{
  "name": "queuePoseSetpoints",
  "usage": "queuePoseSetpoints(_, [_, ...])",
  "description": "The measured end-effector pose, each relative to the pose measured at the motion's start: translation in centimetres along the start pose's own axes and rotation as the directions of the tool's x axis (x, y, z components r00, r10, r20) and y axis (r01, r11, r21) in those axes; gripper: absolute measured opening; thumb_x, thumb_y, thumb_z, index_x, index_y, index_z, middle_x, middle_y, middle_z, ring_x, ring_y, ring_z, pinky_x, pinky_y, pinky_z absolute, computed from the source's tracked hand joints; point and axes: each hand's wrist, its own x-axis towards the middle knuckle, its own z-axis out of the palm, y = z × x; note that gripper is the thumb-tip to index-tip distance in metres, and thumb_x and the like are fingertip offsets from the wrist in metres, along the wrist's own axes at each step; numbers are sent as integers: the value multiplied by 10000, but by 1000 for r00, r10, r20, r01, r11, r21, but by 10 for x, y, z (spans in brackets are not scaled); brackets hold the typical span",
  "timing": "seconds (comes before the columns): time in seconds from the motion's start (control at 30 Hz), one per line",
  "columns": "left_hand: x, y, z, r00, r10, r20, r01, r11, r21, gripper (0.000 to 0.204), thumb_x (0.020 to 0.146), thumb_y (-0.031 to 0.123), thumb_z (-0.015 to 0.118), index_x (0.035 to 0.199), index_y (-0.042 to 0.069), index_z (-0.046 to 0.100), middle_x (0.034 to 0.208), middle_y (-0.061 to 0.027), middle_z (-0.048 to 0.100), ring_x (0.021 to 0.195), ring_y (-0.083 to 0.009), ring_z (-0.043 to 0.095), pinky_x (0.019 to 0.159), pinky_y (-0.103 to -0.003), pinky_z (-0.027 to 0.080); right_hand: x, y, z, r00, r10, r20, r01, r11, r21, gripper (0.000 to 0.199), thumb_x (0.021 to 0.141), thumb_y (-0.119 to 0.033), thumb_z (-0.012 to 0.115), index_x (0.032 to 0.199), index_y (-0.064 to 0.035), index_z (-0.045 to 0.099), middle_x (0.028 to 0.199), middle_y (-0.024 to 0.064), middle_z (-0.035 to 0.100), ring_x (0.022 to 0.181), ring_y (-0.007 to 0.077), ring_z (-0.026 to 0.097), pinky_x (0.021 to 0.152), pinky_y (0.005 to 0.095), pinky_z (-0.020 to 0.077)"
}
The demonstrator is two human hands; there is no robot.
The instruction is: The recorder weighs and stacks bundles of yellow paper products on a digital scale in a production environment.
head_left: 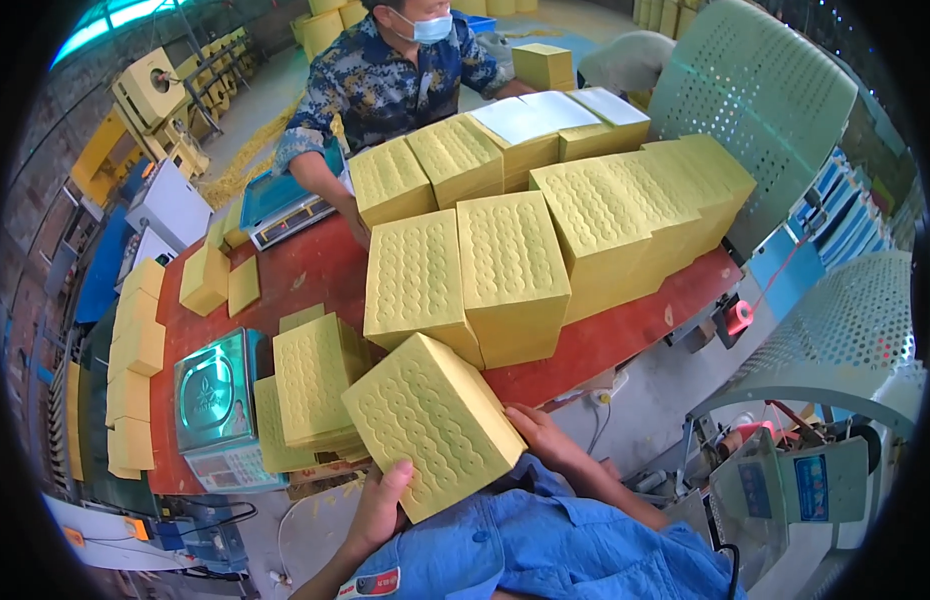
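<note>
Between my two hands is a thick, squared stack of yellow paper [435, 430], its top pressed with rows of round coin-like marks. It is tilted over my lap at the table's near edge. My left hand [383, 500] grips its near left corner, thumb on top. On its right side lies my right hand [540, 432], fingers against the sheets and partly hidden. A shorter paper stack [315, 380] stands just left of it. Beyond it, two tall paper stacks [415, 280] stand side by side.
A digital scale [215, 395] sits on the red table [300, 280] at left. More stacks [625, 215] fill the far right, some topped with white sheets [525, 115]. Opposite, a masked co-worker [385, 80] reaches beside a second scale [290, 215]. Perforated chairs [755, 110] stand right.
</note>
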Motion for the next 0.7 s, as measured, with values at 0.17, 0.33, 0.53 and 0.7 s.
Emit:
queuePoseSetpoints(0.17, [8, 2, 3, 998, -10, -59, 8, 999, -38, 640, 989, 271, 605, 1507, 4, 342, 1423, -139, 498, 1274, -243, 532, 1067, -387, 452, 14, -6, 0, 903, -419, -94, 345, 838, -423, 326, 994, -229, 549, 1167, 4, 697, 1062, 221, 691, 1013, 368, 666, 900, 422, 521])
queuePoseSetpoints(0.33, [9, 4, 2, 990, 14, -141, 19, 973, 232, 610, 983, 234, 604, 1486, -11, 362, 1379, -141, 533, 1249, -222, 540, 1039, -367, 463, 14, 4, -10, 804, -589, -86, 400, 642, -654, 210, 930, -154, 627, 1042, -9, 729, 967, 180, 707, 920, 372, 671, 826, 429, 540])
queuePoseSetpoints(0.53, [7, 11, 24, 953, 246, -176, -191, 941, 281, 766, 916, 76, 643, 1573, 17, 253, 1514, -163, 431, 1358, -247, 454, 1138, -378, 359, 81, 7, -161, 626, -324, -710, 332, 934, -133, 160, 896, -135, 646, 914, 22, 675, 748, 50, 658, 651, 174, 581, 610, 354, 490])
queuePoseSetpoints(0.7, [10, 17, 26, 891, 435, -134, -351, 845, 404, 848, 908, 82, 636, 1600, -9, 153, 1601, -182, 318, 1455, -283, 340, 1196, -402, 273, 140, -43, -282, 146, -112, -983, 606, 795, 0, 177, 928, -182, 595, 889, -19, 653, 789, 75, 639, 723, 164, 571, 680, 323, 471])
